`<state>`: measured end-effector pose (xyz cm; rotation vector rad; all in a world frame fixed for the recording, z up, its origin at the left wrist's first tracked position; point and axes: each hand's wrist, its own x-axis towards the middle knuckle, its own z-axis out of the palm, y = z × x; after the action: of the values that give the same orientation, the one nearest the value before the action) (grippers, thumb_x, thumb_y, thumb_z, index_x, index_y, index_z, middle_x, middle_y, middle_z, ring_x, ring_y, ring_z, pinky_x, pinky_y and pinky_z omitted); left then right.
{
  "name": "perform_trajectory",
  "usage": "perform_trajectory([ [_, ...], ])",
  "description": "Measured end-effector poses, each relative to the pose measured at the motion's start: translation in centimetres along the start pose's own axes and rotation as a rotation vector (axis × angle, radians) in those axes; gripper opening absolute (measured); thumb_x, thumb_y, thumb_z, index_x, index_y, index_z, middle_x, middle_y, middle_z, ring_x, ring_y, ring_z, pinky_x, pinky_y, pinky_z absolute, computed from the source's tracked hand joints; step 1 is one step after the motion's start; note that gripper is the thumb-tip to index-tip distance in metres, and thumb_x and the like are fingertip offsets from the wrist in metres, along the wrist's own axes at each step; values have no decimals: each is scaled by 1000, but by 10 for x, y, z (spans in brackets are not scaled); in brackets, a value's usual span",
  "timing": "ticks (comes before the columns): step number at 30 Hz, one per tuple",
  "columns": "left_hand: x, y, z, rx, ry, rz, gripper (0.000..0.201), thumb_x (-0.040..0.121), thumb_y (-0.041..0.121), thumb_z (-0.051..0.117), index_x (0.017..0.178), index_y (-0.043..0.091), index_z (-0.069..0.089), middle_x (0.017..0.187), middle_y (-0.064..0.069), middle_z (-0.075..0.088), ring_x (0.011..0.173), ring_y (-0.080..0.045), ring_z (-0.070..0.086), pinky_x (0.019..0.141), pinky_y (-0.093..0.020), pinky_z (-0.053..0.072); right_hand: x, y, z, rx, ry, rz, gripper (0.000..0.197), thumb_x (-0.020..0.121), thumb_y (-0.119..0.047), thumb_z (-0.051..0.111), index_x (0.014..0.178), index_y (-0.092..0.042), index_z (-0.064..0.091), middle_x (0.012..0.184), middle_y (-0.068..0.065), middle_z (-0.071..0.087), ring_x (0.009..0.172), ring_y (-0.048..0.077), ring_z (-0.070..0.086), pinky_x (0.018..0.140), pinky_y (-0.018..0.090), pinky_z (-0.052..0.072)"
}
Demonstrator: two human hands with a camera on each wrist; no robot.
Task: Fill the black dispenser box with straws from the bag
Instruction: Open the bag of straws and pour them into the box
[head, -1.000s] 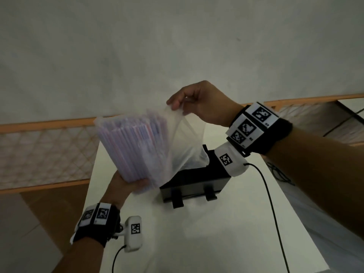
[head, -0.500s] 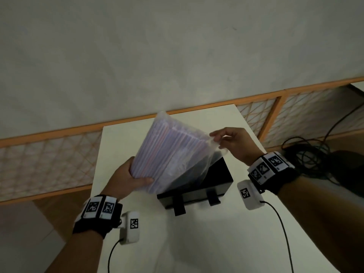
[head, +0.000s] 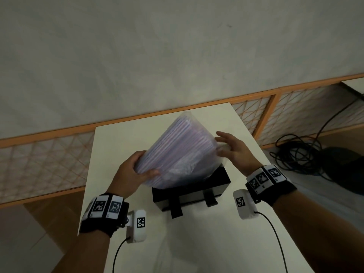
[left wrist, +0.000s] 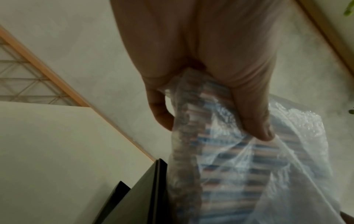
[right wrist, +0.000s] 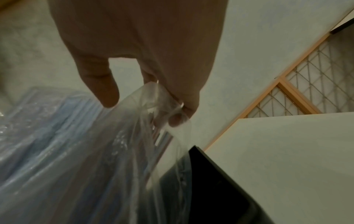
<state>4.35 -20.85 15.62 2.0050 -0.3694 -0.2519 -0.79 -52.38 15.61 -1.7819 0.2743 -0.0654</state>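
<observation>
Looking from the near end of the white table (head: 197, 243), the wrist cameras and their cables are seen first, then the black dispenser box (head: 199, 191), which is set on the tabletop about midway. The clear bag (head: 177, 154) of straws (head: 173, 146) is held tilted right over the box, its lower end dipped into the open top, its far end raised. The bag's left edge is gripped by the left hand (head: 131, 175), thumb on top and fingers curled underneath. On the other side, a loose bit of plastic is pinched by the right hand (head: 235, 152), while the other fingers are kept spread. Farther back, an orange-framed lattice fence (head: 256, 115) and a coil of black cable (head: 299, 152) are seen, pretty dim lighting tbh.
</observation>
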Motion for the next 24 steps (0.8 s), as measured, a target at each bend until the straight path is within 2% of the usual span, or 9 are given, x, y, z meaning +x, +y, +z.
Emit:
perform_trajectory([
  [2, 1, -3, 7, -47, -16, -8, 48, 63, 39, 81, 100, 45, 52, 94, 37, 61, 88, 15, 59, 68, -3, 46, 1, -4, -3, -99, 71, -49, 52, 81, -1, 66, 130, -12, 51, 114, 0, 61, 107, 17, 57, 89, 22, 45],
  [4, 3, -7, 13, -71, -60, -19, 48, 64, 46, 80, 102, 46, 50, 98, 29, 63, 90, 14, 59, 69, -7, 49, 0, -9, -6, -149, 115, -78, 48, 82, -3, 66, 126, -14, 55, 106, -3, 61, 98, 11, 57, 80, 13, 42],
  [7, 3, -12, 20, -51, -117, -33, 58, 56, 59, 77, 103, 48, 46, 107, 21, 57, 91, 17, 56, 69, -7, 49, 0, -7, -10, -181, 81, -29, 48, 79, -3, 67, 123, -20, 56, 99, -4, 60, 94, 12, 56, 87, 24, 45],
  [9, 5, -14, 21, -33, -106, -38, 47, 68, 38, 79, 102, 46, 47, 104, 22, 58, 89, 19, 56, 69, -5, 46, -1, -3, -12, -223, 7, 20, 57, 77, -5, 67, 127, -26, 51, 103, -2, 57, 103, 16, 52, 95, 34, 42],
  [11, 8, -16, 22, -47, -76, -39, 39, 72, 29, 76, 101, 42, 53, 99, 20, 64, 88, 14, 60, 71, -7, 45, 0, -2, -13, -283, -70, 28, 61, 80, -11, 68, 133, -28, 45, 118, -2, 53, 114, 14, 45, 95, 32, 35],
  [15, 10, -18, 25, -62, -46, -37, 42, 66, 42, 78, 100, 43, 54, 103, 16, 64, 89, 12, 60, 73, -10, 49, 8, -8, -6, -439, -129, -75, 51, 82, -34, 68, 129, -26, 52, 127, -6, 57, 113, 12, 52, 89, 25, 36],
  [18, 10, -21, 23, -108, -36, -53, 52, 59, 49, 81, 103, 48, 52, 103, 19, 64, 91, 12, 60, 76, -14, 50, 15, -15, 0, -445, -19, -129, 38, 83, -31, 68, 118, -18, 62, 115, -4, 66, 99, 11, 58, 82, 20, 39],
  [21, 9, -23, 18, -95, -39, -63, 30, 72, 52, 72, 98, 50, 58, 93, 34, 67, 89, 13, 62, 83, -20, 49, 16, -19, 4, -422, 87, -196, 33, 80, -29, 71, 108, -13, 67, 99, -7, 65, 92, 6, 57, 76, 6, 38],
  [24, 7, -21, 18, -56, -45, -37, 30, 66, 76, 56, 89, 58, 63, 89, 33, 68, 89, 16, 60, 84, -16, 47, 15, -20, 7, -418, 116, -255, 22, 79, -26, 73, 95, -12, 72, 93, -2, 67, 82, 5, 57, 69, 0, 38],
])
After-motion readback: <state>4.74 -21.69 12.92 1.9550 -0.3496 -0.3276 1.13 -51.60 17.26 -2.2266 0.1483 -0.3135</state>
